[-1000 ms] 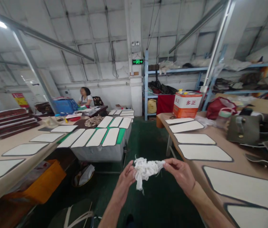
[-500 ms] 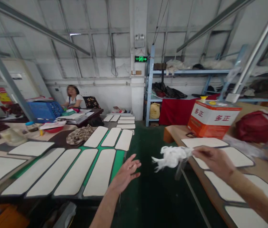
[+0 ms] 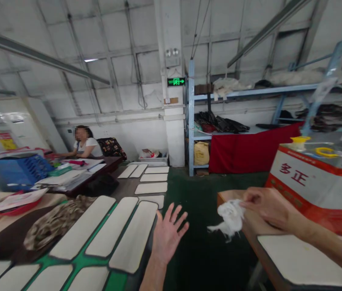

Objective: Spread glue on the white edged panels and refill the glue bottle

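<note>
My right hand (image 3: 263,206) pinches a crumpled bundle of white threads or rag (image 3: 230,218), which dangles over the gap beside the right table's corner. Loose strands hang from its lower end. My left hand (image 3: 171,232) is raised with fingers spread and palm showing, holding nothing. It is close to the right edge of the left table, beside a cream rounded panel with a dark border (image 3: 136,238). Several like panels lie in rows on the green surface there. Another cream panel (image 3: 307,258) lies on the right table, below my right forearm.
An orange and white tin (image 3: 316,186) stands on the right table (image 3: 228,196). A camouflage cloth (image 3: 55,222) lies on the left table. A person (image 3: 87,143) sits at a desk at the back left. Blue shelving (image 3: 191,121) stands beyond the green floor aisle (image 3: 195,194).
The view has moved forward, so the tin and the far panels look nearer. My left hand has turned upright and spread its fingers. My right hand still holds the white bundle.
</note>
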A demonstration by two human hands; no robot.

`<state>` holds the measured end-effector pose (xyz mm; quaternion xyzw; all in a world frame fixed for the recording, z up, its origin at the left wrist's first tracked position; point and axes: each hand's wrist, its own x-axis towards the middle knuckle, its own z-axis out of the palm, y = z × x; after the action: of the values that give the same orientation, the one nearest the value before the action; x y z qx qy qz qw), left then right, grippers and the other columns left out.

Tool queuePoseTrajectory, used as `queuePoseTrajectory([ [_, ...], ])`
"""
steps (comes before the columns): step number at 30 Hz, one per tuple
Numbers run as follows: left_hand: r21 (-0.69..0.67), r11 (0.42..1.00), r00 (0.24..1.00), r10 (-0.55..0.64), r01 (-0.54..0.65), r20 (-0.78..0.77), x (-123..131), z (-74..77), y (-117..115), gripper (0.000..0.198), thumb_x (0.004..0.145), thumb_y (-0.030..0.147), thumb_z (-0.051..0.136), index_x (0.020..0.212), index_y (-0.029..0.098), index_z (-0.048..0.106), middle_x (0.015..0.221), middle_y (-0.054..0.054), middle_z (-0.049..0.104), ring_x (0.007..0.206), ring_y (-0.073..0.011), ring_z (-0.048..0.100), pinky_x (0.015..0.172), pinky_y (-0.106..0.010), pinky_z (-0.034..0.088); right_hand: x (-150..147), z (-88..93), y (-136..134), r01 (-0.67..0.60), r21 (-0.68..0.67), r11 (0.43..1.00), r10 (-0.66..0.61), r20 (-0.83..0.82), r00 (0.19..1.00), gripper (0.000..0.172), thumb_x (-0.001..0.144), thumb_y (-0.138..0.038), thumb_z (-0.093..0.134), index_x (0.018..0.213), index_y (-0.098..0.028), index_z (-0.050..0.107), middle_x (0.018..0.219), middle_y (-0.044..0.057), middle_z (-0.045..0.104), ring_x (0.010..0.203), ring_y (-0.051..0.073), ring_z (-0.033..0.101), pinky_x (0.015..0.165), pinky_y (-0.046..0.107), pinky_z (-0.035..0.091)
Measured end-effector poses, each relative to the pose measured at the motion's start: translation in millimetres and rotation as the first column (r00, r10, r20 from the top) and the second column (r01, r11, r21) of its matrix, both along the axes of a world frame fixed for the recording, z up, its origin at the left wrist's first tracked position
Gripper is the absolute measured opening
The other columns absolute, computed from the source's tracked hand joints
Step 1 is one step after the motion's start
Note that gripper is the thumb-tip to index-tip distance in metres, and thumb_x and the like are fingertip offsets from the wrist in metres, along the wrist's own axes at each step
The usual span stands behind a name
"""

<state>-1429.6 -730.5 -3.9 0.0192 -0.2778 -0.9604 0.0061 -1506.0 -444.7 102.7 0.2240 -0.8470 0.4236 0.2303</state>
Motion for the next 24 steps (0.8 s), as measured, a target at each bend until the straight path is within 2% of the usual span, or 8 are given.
queuePoseTrajectory([
  [3,-0.156,0.981,0.992,0.119,-0.112,0.034,-74,-5.7,-6,0.047,0.075,0.05,0.06,0.113,0.023,0.059,0.129,-0.011,0.053,0.118,-0.0275,0.049,0.091,-0.039,0.044,-70,8.1,-15,-0.045,0.1,0.994,0.04,0.057,0.998,0.019,0.058,-0.029,0.07,0.045,-0.023,0.057,0.046,-0.002,0.055,0.043,0.012,0.046,0.046,0.026,0.031],
  [5,-0.299,0.942,0.986,0.164,-0.151,0.019,-134,-14.7,-11,0.048,0.069,0.042,0.069,0.112,0.022,0.06,0.121,-0.01,0.058,0.115,-0.0259,0.051,0.089,-0.036,0.044,-121,2.7,-29,-0.009,0.115,0.993,0.0,0.08,0.997,0.019,0.059,-0.026,0.07,0.046,-0.022,0.056,0.048,-0.003,0.055,0.045,0.012,0.047,0.047,0.026,0.032],
  [9,-0.504,0.847,0.985,0.163,-0.17,-0.058,-269,-39.3,-9,0.054,0.061,0.035,0.075,0.112,0.024,0.06,0.115,-0.008,0.061,0.113,-0.0255,0.052,0.093,-0.036,0.042,-228,-35.1,-57,0.126,0.107,0.986,-0.138,0.123,0.983,0.018,0.064,-0.022,0.068,0.051,-0.021,0.056,0.051,-0.004,0.055,0.049,0.011,0.05,0.049,0.023,0.034],
  [12,-0.604,0.78,0.986,0.149,-0.163,-0.074,-367,-49.9,7,0.057,0.057,0.031,0.078,0.111,0.024,0.06,0.113,-0.007,0.062,0.117,-0.0267,0.049,0.099,-0.037,0.037,-303,-72.5,-71,0.245,0.11,0.963,-0.263,0.207,0.942,0.018,0.068,-0.021,0.068,0.055,-0.017,0.056,0.053,-0.005,0.054,0.051,0.009,0.05,0.051,0.021,0.037],
  [15,-0.656,0.754,0.999,0.034,-0.042,-0.024,-452,-46.1,31,0.059,0.057,0.028,0.077,0.113,0.023,0.059,0.116,-0.008,0.059,0.122,-0.0282,0.043,0.102,-0.04,0.033,-366,-102.2,-74,0.414,0.112,0.904,-0.428,0.295,0.854,0.023,0.077,-0.027,0.064,0.059,-0.015,0.054,0.056,-0.005,0.054,0.053,0.009,0.051,0.055,0.024,0.042],
  [19,-0.675,0.727,0.989,-0.146,0.126,0.027,-548,-36.0,65,0.058,0.065,0.027,0.073,0.119,0.024,0.053,0.126,-0.01,0.052,0.126,-0.0267,0.039,0.105,-0.043,0.028,-433,-130.7,-53,0.617,0.108,0.78,-0.604,0.391,0.695,0.025,0.083,-0.032,0.059,0.064,-0.015,0.055,0.063,-0.004,0.057,0.06,0.01,0.054,0.062,0.027,0.046],
  [21,-0.69,0.698,0.976,-0.211,0.192,0.058,-591,-38.3,80,0.056,0.067,0.026,0.071,0.12,0.024,0.052,0.128,-0.01,0.051,0.127,-0.0259,0.038,0.107,-0.043,0.027,-463,-146.8,-36,0.694,0.096,0.713,-0.66,0.426,0.618,0.026,0.084,-0.034,0.057,0.067,-0.015,0.056,0.066,-0.003,0.058,0.063,0.011,0.056,0.064,0.028,0.047],
  [24,-0.726,0.643,0.965,-0.234,0.246,0.12,-648,-53.2,93,0.055,0.067,0.024,0.071,0.119,0.025,0.053,0.129,-0.009,0.05,0.128,-0.0263,0.037,0.108,-0.045,0.026,-504,-174.4,-11,0.788,0.059,0.613,-0.713,0.47,0.519,0.025,0.086,-0.034,0.054,0.071,-0.015,0.058,0.07,-0.002,0.059,0.066,0.012,0.057,0.066,0.029,0.048],
])
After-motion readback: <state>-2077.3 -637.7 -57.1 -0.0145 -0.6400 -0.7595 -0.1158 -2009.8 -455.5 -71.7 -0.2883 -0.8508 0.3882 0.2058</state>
